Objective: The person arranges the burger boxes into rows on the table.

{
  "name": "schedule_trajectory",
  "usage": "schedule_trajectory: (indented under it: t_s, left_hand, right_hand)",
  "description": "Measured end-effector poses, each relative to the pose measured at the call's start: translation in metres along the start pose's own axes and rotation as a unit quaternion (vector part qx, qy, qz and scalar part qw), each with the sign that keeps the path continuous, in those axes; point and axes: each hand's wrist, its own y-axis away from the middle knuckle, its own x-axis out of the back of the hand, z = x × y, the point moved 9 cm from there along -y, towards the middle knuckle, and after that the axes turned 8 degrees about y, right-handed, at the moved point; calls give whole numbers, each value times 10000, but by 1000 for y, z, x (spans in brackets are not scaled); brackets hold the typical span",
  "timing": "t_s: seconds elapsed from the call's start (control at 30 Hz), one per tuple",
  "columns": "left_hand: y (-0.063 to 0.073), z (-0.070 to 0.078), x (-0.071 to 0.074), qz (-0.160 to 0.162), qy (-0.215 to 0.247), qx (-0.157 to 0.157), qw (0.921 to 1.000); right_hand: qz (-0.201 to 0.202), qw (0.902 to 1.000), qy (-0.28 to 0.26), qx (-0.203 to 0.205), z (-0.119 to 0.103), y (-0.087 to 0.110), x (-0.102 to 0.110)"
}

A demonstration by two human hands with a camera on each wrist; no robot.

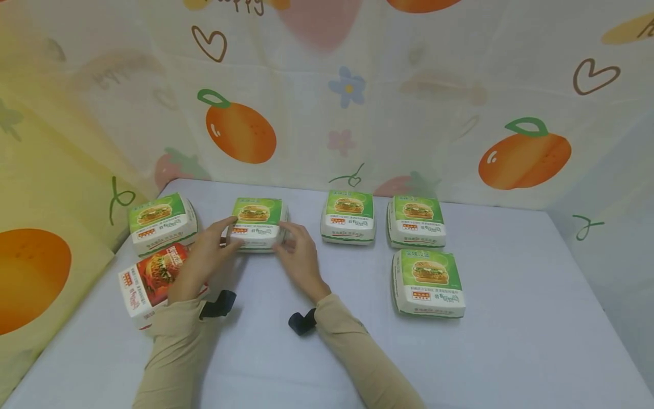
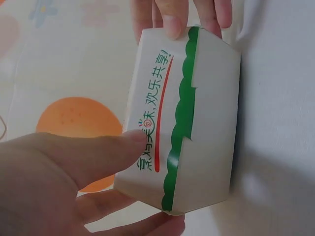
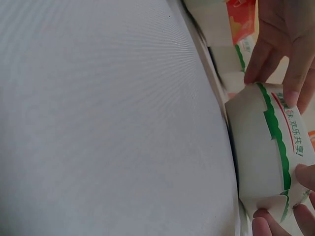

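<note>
Between my two hands stands a green-and-white burger box (image 1: pixel 255 213) on the white table, near its back. Its front, with a scalloped green band, fills the left wrist view, where the box (image 2: pixel 211 118) shows a shut lid. My left hand (image 1: pixel 204 255) grips the left side, thumb across the front face and fingers along the side. On the opposite side, my right hand (image 1: pixel 300 260) holds the box with thumb and fingers at the right corner. The right wrist view shows both hands around this box (image 3: pixel 256 142).
A similar green box (image 1: pixel 158 221) and a red burger box (image 1: pixel 153 278) lie at left, the red one partly behind my left forearm. To the right sit three green boxes, two at the back (image 1: pixel 349 216) (image 1: pixel 416 220) and one nearer (image 1: pixel 429 284). A fruit-print cloth (image 1: pixel 301 113) hangs behind.
</note>
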Motion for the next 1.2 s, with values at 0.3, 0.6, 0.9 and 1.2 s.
schedule_trajectory:
  t_s: [0.3, 0.6, 0.9, 1.2]
  left_hand:
    - [-2, 2, -11, 0, 185, 178, 9997]
    - [-5, 6, -20, 119, 366, 124, 9992]
    - [-7, 13, -26, 368, 261, -69, 9990]
    - [-11, 14, -32, 624, 563, -247, 9962]
  right_hand:
    - [101, 9998, -114, -155, 6, 4, 9]
    - [293, 9994, -94, -184, 8, 8, 18]
    - [221, 9997, 78, -1, 4, 12, 17]
    - [84, 9998, 135, 106, 5, 12, 16]
